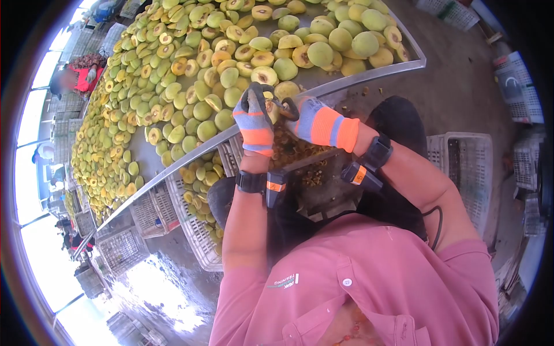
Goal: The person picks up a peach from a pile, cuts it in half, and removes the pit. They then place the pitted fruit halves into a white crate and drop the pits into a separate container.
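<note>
Both my hands wear grey gloves with orange cuffs and meet at the edge of a metal table (363, 76) heaped with green-yellow fruit halves (205, 109). My left hand (254, 115) has its fingers curled round a piece of fruit (272, 108) with a brown, open middle. Close against it on the right, my right hand (306, 118) is closed, its fingertips at the same fruit; a dark curved object shows there, too small to identify. Which parts of the fruit the fingers cover is hidden.
Below the table edge, a white crate (196, 245) holds more fruit halves. Another pale crate (470, 167) stands at the right. Brown scraps (311, 176) lie between my knees. Crates stack at the left, where a person in red (86, 78) sits beyond the table.
</note>
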A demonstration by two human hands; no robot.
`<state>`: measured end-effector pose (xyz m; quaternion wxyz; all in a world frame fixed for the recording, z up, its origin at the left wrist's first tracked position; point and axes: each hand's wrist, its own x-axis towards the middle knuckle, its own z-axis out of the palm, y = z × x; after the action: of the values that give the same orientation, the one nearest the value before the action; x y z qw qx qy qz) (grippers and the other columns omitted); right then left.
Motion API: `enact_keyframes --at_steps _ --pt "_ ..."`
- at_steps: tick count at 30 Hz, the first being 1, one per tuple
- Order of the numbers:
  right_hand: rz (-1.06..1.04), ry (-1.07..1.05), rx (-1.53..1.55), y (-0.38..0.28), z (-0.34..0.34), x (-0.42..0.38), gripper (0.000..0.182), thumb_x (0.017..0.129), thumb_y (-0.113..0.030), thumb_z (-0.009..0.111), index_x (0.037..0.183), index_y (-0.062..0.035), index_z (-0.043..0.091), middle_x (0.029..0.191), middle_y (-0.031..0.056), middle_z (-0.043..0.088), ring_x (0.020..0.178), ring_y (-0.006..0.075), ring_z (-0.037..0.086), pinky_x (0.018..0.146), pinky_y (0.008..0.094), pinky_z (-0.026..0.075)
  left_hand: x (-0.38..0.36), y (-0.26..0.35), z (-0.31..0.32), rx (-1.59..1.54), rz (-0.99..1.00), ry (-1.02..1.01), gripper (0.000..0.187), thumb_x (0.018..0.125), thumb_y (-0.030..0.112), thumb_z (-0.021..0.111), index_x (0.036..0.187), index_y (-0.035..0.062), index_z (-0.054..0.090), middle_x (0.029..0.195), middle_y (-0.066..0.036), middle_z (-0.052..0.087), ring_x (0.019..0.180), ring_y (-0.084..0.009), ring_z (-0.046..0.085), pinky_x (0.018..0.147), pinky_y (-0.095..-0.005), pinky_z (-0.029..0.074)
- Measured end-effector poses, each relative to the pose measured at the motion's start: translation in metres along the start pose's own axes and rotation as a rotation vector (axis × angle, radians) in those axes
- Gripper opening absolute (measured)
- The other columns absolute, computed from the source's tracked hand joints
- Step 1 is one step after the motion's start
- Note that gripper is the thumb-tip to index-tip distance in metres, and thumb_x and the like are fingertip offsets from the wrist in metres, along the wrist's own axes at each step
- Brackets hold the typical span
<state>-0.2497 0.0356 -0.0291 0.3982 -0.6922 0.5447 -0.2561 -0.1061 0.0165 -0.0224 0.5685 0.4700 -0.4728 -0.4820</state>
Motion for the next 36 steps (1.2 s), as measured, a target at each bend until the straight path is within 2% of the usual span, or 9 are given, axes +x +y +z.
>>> enact_keyframes --at_steps 9,12,18,21,22,25,29,32,36 --pt "-0.062 0.312 0.526 0.005 0.012 0.015 0.034 0.075 -0.024 0.070 0.090 0.0051 0.061 0.079 0.0163 0.065 0.070 0.0288 0.062 0.065 0.0350 0.048 0.000 0.010 0.010 0.036 0.239 0.069 0.023 0.095 0.005 0.042 0.111 -0.0049 0.055 0.103 -0.014 0.058 0.089 -0.0203 0.057 0.082 -0.0311 0.048" --pt "-0.047 0.119 0.841 0.001 0.007 0.011 0.028 0.084 -0.028 0.068 0.093 -0.0027 0.062 0.078 0.0060 0.065 0.068 0.0137 0.060 0.059 0.0282 0.049 -0.004 0.018 0.014 0.036 0.311 0.108 0.027 0.098 0.010 0.037 0.114 -0.0055 0.052 0.110 -0.016 0.054 0.101 -0.0251 0.055 0.087 -0.0353 0.047" --pt "0.346 -0.138 0.976 -0.023 -0.029 -0.001 0.030 0.083 -0.035 0.070 0.083 -0.0074 0.059 0.065 -0.0008 0.056 0.048 0.0086 0.050 0.037 0.0243 0.036 -0.012 0.032 0.025 0.141 0.351 -0.029 0.039 0.101 0.024 0.033 0.119 -0.0060 0.050 0.118 -0.016 0.052 0.110 -0.0254 0.051 0.096 -0.0378 0.042" --pt "0.325 -0.055 0.843 -0.020 -0.043 0.009 0.037 0.077 -0.035 0.075 0.090 -0.0023 0.064 0.065 0.0039 0.061 0.046 0.0118 0.051 0.040 0.0264 0.039 -0.008 0.038 0.013 -0.183 0.133 -0.151 0.042 0.101 0.028 0.031 0.123 -0.0045 0.048 0.121 -0.014 0.051 0.109 -0.0250 0.052 0.096 -0.0359 0.043" --pt "0.160 -0.008 0.814 -0.014 -0.034 0.014 0.035 0.077 -0.034 0.074 0.089 -0.0030 0.065 0.064 0.0059 0.060 0.048 0.0139 0.053 0.044 0.0290 0.042 -0.002 0.037 0.004 0.200 0.298 -0.184 0.044 0.101 0.032 0.032 0.119 -0.0035 0.053 0.118 -0.013 0.056 0.100 -0.0208 0.058 0.085 -0.0318 0.050" --pt "-0.137 0.061 0.458 -0.011 -0.032 0.013 0.030 0.076 -0.032 0.074 0.088 -0.0047 0.066 0.062 0.0086 0.060 0.053 0.0165 0.055 0.052 0.0333 0.045 0.003 0.042 -0.011 -0.243 -0.239 -0.278 0.042 0.100 0.030 0.035 0.117 -0.0041 0.053 0.115 -0.013 0.058 0.097 -0.0202 0.059 0.080 -0.0305 0.052" --pt "-0.083 -0.075 0.008 -0.011 -0.033 0.017 0.028 0.077 -0.027 0.070 0.094 -0.0054 0.065 0.075 0.0151 0.064 0.068 0.0294 0.061 0.064 0.0368 0.048 0.012 0.030 -0.038 0.655 0.405 -0.473 0.040 0.075 -0.007 0.066 0.113 -0.0045 0.054 0.107 -0.013 0.060 0.097 -0.0225 0.059 0.086 -0.0336 0.048" --pt "-0.248 -0.022 0.092 -0.008 -0.030 0.016 0.027 0.077 -0.025 0.068 0.095 -0.0049 0.064 0.079 0.0174 0.064 0.073 0.0345 0.060 0.066 0.0383 0.048 0.008 0.041 -0.030 0.417 0.244 -0.485 0.034 0.083 0.004 0.059 0.115 -0.0035 0.054 0.107 -0.013 0.061 0.098 -0.0217 0.060 0.079 -0.0316 0.050" --pt "-0.203 0.026 0.153 -0.009 -0.020 0.018 0.027 0.077 -0.024 0.067 0.095 -0.0043 0.063 0.081 0.0184 0.064 0.075 0.0376 0.060 0.067 0.0397 0.048 0.012 0.016 -0.045 0.726 0.525 -0.414 0.030 0.089 0.011 0.054 0.116 -0.0023 0.054 0.104 -0.013 0.062 0.095 -0.0216 0.062 0.074 -0.0311 0.051"
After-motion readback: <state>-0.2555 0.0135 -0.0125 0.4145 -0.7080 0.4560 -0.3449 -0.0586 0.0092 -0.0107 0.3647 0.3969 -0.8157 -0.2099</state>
